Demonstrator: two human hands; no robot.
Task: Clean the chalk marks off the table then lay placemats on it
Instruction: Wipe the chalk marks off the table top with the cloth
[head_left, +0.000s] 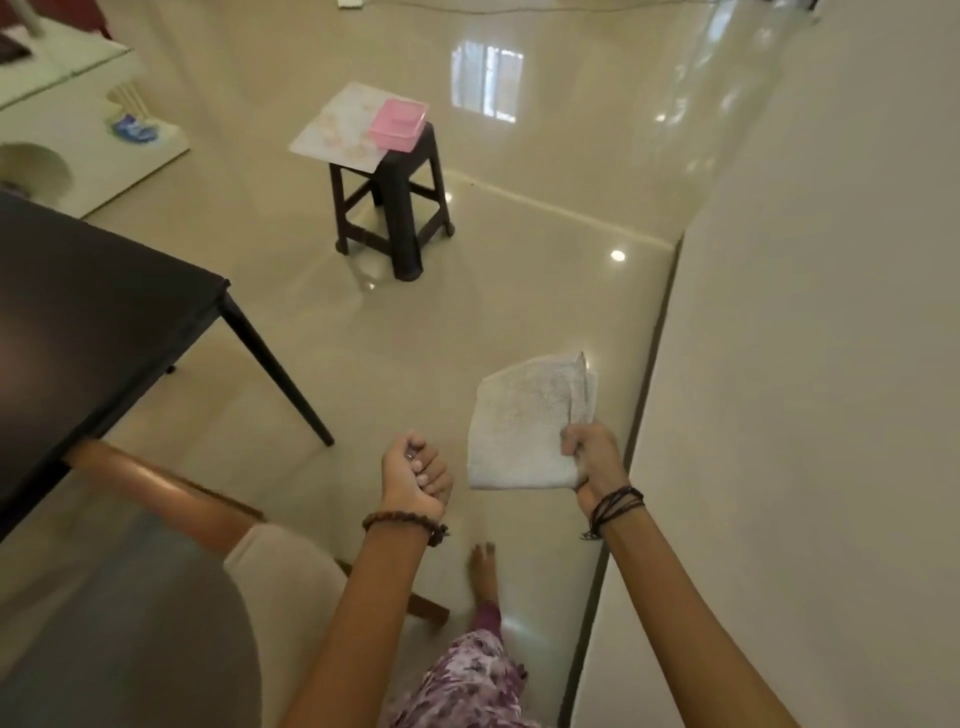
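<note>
The right hand grips a crumpled white cloth at lower centre, the left hand is curled empty, with the dark table at left and pale placemats under a pink plastic tub on a dark stool above.

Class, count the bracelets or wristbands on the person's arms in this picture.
2: a brown beaded bracelet on the left wrist, dark cord bands on the right wrist.
</note>
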